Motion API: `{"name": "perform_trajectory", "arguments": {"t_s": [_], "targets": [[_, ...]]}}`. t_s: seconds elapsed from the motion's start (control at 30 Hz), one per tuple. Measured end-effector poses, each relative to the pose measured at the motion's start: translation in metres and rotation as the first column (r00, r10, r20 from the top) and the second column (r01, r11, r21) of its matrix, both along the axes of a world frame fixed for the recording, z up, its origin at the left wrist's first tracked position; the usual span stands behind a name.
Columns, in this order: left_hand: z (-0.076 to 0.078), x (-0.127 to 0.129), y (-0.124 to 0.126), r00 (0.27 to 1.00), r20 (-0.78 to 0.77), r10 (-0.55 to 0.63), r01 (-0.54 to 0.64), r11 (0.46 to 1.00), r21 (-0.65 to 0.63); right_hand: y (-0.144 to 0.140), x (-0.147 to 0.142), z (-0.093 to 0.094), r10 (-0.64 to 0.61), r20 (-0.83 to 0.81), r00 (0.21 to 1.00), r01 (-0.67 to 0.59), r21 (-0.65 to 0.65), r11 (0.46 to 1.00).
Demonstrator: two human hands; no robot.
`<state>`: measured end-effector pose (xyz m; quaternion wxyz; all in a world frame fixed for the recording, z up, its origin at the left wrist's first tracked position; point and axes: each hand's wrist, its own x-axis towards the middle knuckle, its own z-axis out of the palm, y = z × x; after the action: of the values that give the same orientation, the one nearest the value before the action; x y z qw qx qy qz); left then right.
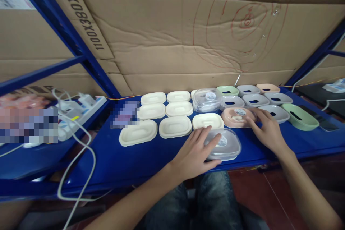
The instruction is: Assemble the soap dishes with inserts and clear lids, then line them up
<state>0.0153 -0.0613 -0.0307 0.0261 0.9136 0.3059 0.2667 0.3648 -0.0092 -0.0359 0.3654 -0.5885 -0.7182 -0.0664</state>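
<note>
Left hand: fingers spread, resting on clear lid, long axis left-right, flat at blue tabletop front edge. Right hand: open, fingertips touching pink dish just behind the lid, same axis.

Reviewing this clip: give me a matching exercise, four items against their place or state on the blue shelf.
Items:
1. clear lid
2. pink dish
3. green dish
4. power strip

Places:
A. far left, with white cables
B. under the left hand
C. right of the grey dishes
D. touched by the right hand

Pairs: 1-B, 2-D, 3-C, 4-A
</note>
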Motion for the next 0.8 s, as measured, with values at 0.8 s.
{"name": "perform_trajectory", "arguments": {"t_s": [0.8], "targets": [[-0.003, 0.101, -0.005, 0.994, -0.063, 0.085, -0.079, 0.992, 0.097, -0.066, -0.002, 0.013, -0.066, -0.092, 0.994, 0.072, 0.068, 0.995]]}}
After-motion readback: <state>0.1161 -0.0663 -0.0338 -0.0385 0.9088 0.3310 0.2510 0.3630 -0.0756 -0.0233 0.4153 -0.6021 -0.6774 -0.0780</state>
